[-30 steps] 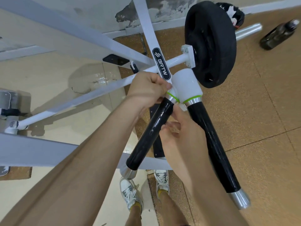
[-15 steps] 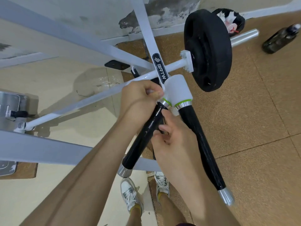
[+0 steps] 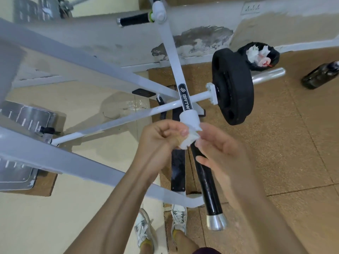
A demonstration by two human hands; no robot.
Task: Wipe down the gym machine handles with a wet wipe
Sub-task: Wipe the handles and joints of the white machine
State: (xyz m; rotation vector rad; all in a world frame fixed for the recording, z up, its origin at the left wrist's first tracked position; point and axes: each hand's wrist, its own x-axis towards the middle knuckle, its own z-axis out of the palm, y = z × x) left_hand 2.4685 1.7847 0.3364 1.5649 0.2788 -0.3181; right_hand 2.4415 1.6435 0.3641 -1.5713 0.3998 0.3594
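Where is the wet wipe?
Head view, centre: the wet wipe is bunched between left hand and right hand, atop the black handle, below the white hub.

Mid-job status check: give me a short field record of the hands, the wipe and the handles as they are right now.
wet wipe: crumpled, white, at the top of the near handle, under the white hub
left hand: pinches the wet wipe
right hand: fingertips at the wipe's edge; grip blurred
near handle: black, silver end cap
far handle: black, no hand on it
wipe-to-handle contact: cannot tell
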